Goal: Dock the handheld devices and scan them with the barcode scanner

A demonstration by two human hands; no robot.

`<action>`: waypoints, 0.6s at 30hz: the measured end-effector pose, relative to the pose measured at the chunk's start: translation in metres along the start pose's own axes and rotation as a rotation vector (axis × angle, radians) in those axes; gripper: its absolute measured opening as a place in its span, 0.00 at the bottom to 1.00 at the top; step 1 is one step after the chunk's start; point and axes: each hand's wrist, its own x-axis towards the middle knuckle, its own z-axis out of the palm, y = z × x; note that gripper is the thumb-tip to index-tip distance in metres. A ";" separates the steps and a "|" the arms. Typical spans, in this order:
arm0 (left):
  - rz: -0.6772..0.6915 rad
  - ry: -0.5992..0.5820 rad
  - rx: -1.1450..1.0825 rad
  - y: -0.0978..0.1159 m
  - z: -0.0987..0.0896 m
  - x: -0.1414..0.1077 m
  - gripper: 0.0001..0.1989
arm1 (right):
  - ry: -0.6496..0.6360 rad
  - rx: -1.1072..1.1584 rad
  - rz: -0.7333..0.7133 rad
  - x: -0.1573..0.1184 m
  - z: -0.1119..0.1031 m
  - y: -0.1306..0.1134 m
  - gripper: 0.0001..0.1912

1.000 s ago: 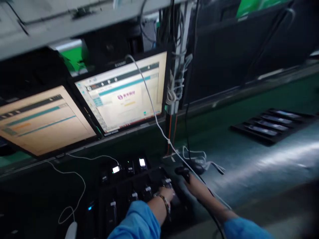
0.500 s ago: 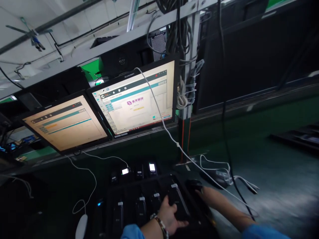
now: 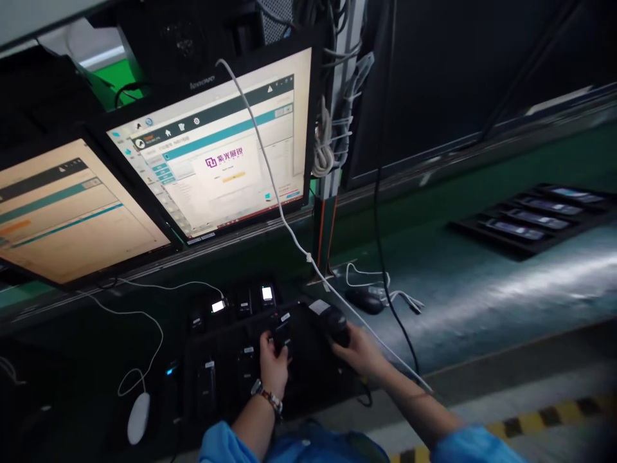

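Observation:
My left hand (image 3: 272,368) is closed round a small black phone (image 3: 282,326) with a white label, held over the right part of a dark compartment tray (image 3: 301,386). Other black phones (image 3: 207,389) with labels lie in the tray to the left of that hand. My right hand (image 3: 357,350) grips what looks like a black barcode scanner (image 3: 335,321), just right of the phone. A pale patch shows at the scanner's far end. Dim light hides the fingertips and the tray's inner walls.
Two lit monitors (image 3: 226,161) stand behind. A white cable (image 3: 289,225) hangs across the front. Small devices with lit screens (image 3: 267,294) sit beyond the tray. A white mouse (image 3: 139,418) lies left, a black mouse (image 3: 365,300) right. Another phone tray (image 3: 511,241) rests far right.
My left hand has moved left and now holds a phone up. My right hand has brought the scanner inward beside it. The view has tilted down and shifted right.

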 end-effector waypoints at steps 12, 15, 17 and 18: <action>0.104 0.020 0.043 -0.004 -0.007 0.007 0.26 | -0.161 0.163 0.017 -0.044 -0.002 -0.067 0.18; 0.100 0.014 0.028 -0.007 -0.009 0.009 0.27 | -0.155 0.145 0.003 -0.046 -0.006 -0.071 0.18; 0.103 0.010 0.004 -0.008 -0.012 0.011 0.29 | -0.153 0.128 0.003 -0.048 -0.008 -0.079 0.18; 0.107 0.009 -0.009 -0.008 -0.013 0.012 0.30 | -0.150 0.116 0.000 -0.048 -0.010 -0.083 0.17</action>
